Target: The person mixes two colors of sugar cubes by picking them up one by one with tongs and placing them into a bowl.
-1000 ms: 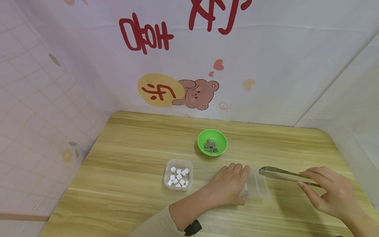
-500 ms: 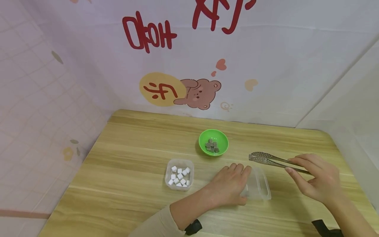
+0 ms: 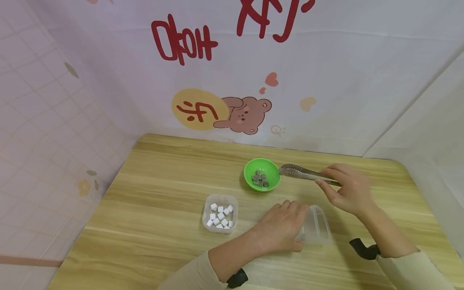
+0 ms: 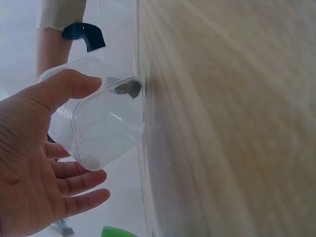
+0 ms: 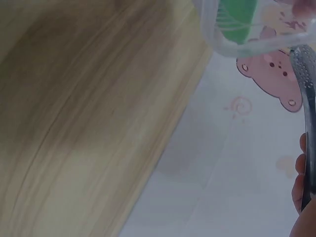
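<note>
Here, my right hand [image 3: 346,188] pinches tongs [image 3: 298,172] near a green bowl [image 3: 250,169] of gray cubes [image 3: 259,178], my left hand [image 3: 280,227] grips a clear container [image 4: 111,126].

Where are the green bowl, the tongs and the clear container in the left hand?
Green bowl [image 3: 263,164]: head view, far inner wall.
Tongs [image 3: 298,174]: head view, perforated end of one arm.
Clear container [image 4: 107,127]: left wrist view, bare transparent face.
</note>
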{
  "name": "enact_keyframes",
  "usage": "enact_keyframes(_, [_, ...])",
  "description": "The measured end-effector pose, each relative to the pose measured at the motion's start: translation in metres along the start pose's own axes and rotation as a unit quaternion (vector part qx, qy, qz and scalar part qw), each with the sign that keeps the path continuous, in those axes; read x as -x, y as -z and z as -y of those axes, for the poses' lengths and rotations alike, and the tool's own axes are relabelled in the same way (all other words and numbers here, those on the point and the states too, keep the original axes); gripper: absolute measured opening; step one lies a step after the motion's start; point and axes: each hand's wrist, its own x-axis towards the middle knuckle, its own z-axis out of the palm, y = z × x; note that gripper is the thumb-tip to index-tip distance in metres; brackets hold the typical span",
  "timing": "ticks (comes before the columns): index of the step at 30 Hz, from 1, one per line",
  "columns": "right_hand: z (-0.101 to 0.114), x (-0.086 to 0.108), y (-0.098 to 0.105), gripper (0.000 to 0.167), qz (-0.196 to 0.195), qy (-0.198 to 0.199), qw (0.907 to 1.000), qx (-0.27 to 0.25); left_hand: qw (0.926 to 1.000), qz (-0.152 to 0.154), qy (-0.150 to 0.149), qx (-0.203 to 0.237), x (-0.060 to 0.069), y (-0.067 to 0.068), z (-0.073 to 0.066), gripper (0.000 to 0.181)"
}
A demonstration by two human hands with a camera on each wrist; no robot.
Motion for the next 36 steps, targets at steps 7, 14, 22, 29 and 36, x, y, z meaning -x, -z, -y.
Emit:
enact_keyframes(7, [0.000,0.000,-0.019,0.055,0.044,-0.022,0.9988,0.003,1.0000,0.004,-0.003,-0.002,0.000,0.001,0.001,0.081])
enact_keyframes(14, [0.001,0.005,-0.012,0.059,0.050,-0.028,0.9984,-0.002,1.0000,0.008,-0.004,0.003,-0.002,-0.002,0.000,0.084])
enact_keyframes(22, [-0.002,0.007,-0.004,0.058,0.027,-0.008,0.9996,0.008,1.0000,0.002,-0.003,-0.001,-0.002,-0.004,0.001,0.085])
enact_keyframes(29, [-0.004,0.017,0.008,0.061,0.008,-0.001,0.9998,0.020,0.9999,-0.007,-0.004,-0.007,-0.002,-0.003,0.000,0.084])
enact_keyframes(36, [-0.006,0.030,0.033,0.064,0.002,0.001,0.9986,0.052,0.9999,-0.009,-0.004,0.000,-0.002,-0.005,0.001,0.080])
